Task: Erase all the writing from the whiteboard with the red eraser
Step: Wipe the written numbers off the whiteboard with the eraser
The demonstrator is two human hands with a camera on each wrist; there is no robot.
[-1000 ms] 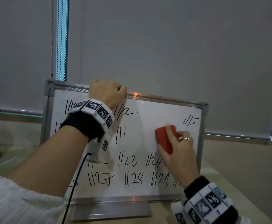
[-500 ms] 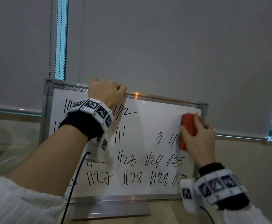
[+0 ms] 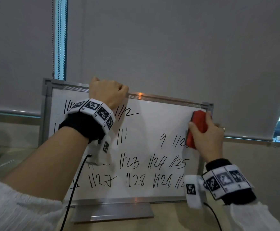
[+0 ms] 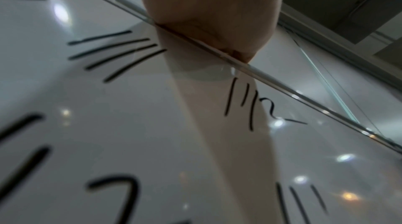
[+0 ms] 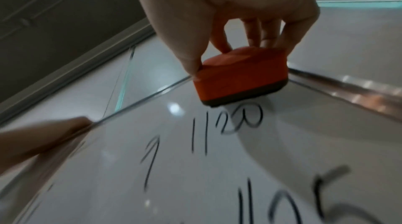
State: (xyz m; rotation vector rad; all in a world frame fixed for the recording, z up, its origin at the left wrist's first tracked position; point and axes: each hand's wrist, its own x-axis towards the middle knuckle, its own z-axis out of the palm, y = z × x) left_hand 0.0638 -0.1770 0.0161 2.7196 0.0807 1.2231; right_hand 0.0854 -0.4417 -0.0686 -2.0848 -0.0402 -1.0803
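Right-hand grip (image 3: 207, 139) around red eraser (image 3: 198, 125)

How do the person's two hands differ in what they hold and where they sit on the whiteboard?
The left hand grips the whiteboard by its top rail, left of centre; the right hand holds the red eraser near the top right corner. The left hand is fisted over the frame, touching no writing; the right hand presses the eraser onto the surface just above a number. Both wear marker-tagged wristbands.
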